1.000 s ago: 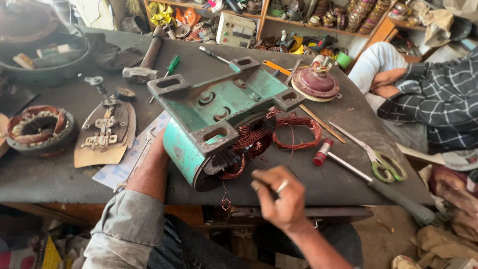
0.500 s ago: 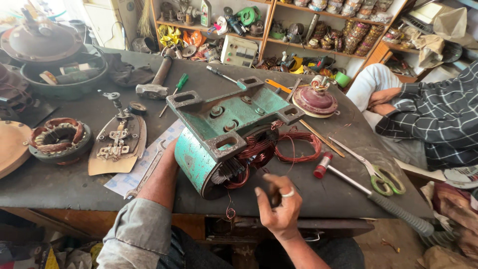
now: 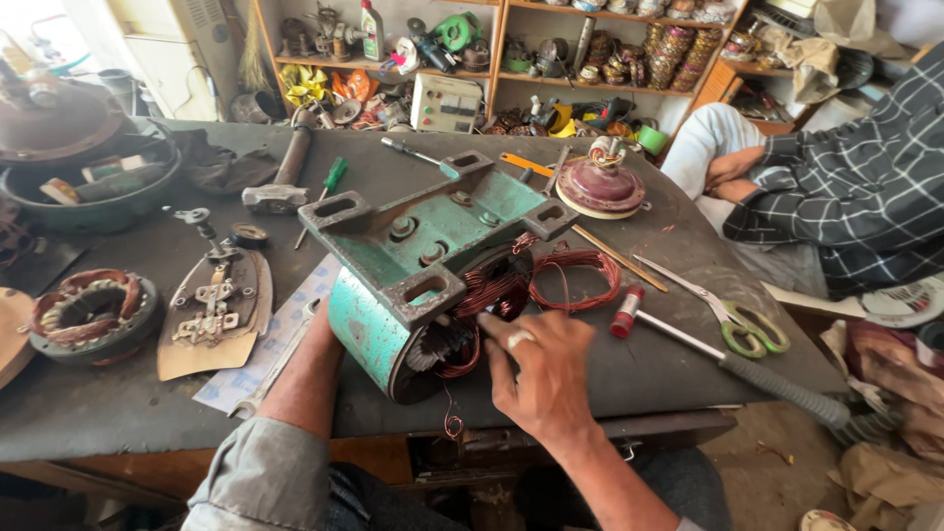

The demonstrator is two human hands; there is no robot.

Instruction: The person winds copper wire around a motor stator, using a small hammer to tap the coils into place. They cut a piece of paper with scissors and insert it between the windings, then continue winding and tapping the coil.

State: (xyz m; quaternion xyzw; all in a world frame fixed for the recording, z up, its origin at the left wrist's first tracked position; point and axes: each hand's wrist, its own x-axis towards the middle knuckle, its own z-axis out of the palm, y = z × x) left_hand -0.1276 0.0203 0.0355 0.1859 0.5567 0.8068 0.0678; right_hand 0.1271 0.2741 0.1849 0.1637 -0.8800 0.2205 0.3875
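A green motor housing point(image 3: 423, 265) lies on its side on the dark workbench point(image 3: 639, 374), its open end facing me with copper windings point(image 3: 487, 290) spilling out. My right hand point(image 3: 541, 379), a ring on one finger, lies at that open end with its fingers stretched onto the windings; nothing shows in its grip. My left hand point(image 3: 320, 329) reaches along the housing's left side, and its fingers are hidden behind the casing. A loose copper strand point(image 3: 452, 423) hangs over the bench edge.
Right of the housing lie a copper wire loop point(image 3: 575, 275), a mallet point(image 3: 728, 359) and green-handled scissors point(image 3: 737, 324). A wound stator point(image 3: 84, 315) and a board with a metal bracket point(image 3: 211, 305) sit left. Behind are a hammer point(image 3: 280, 177) and a maroon cap point(image 3: 600, 187). A person in a checked shirt point(image 3: 846, 197) sits right.
My right hand, raised near the bench edge before, has moved forward onto the windings at the housing's open end. The view has tilted up and closer.
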